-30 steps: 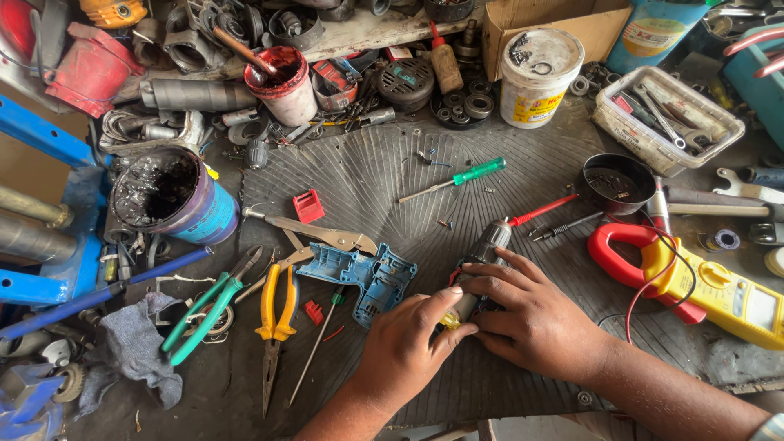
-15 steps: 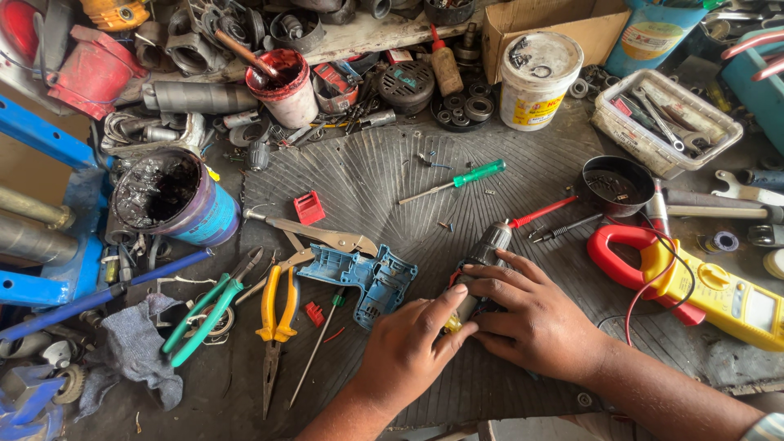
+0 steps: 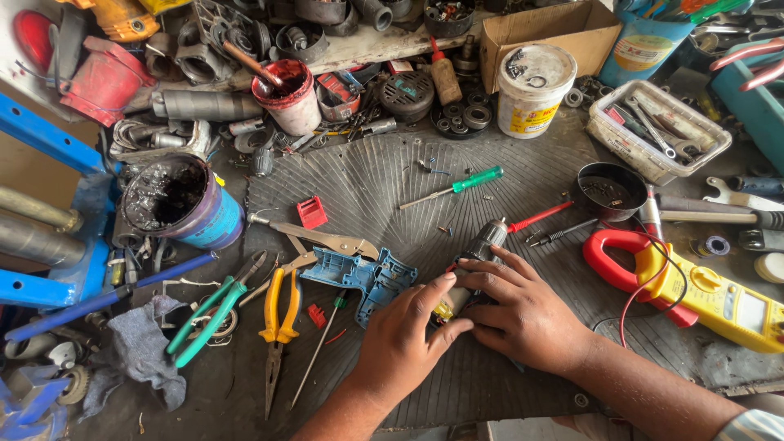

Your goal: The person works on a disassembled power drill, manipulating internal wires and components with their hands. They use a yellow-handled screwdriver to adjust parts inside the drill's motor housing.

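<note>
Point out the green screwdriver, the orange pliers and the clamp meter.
Green screwdriver [image 3: 477, 179], head view, on its handle.
Orange pliers [image 3: 279, 304], head view, on the handles.
Clamp meter [image 3: 719, 296], head view, on its yellow body.

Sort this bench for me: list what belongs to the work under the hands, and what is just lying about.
In hand:
left hand
right hand
dark motor part that both hands grip
blue housing shell beside them

Lying about:
green screwdriver
orange pliers
green pliers
yellow clamp meter
white tub
black pan

Tool-strewn ribbed mat on workbench
</note>
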`<action>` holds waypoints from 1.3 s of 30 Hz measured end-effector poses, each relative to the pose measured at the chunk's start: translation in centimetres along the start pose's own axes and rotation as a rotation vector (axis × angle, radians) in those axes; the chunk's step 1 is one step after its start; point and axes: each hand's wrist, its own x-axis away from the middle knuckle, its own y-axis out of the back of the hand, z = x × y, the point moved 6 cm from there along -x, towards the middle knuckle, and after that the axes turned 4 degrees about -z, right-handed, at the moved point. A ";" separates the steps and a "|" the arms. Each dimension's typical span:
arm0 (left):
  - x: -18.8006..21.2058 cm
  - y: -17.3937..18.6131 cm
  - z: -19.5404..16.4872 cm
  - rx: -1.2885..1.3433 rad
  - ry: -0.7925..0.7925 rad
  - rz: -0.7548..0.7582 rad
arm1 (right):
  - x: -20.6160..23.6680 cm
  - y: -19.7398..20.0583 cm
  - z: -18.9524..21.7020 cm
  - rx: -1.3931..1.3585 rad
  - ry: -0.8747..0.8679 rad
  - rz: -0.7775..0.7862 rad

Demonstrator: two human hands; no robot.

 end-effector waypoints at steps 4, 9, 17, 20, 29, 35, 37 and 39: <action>0.2 0.3 0.5 0.067 0.003 0.067 | 0.1 -0.1 -0.1 0.000 -0.009 -0.006; 0.7 -0.2 1.6 0.106 0.093 0.102 | 0.0 -0.1 0.0 -0.010 -0.004 -0.005; 0.6 0.0 0.9 0.044 0.025 0.100 | -0.1 0.0 0.1 -0.013 -0.012 -0.007; 0.2 0.0 0.7 0.032 0.027 0.102 | -0.1 0.0 0.0 -0.010 -0.009 -0.006; 0.6 -0.1 1.0 0.102 -0.002 0.128 | 0.0 0.1 0.4 -0.008 0.004 0.008; 1.6 -0.1 2.1 0.162 0.055 0.045 | -0.1 -0.1 0.3 0.014 0.028 0.038; 1.7 -0.1 2.2 0.137 0.045 0.066 | 0.0 -0.1 0.3 0.019 0.027 0.041; 1.8 -0.2 2.3 0.099 0.038 0.091 | 0.0 -0.1 0.3 0.025 0.030 0.047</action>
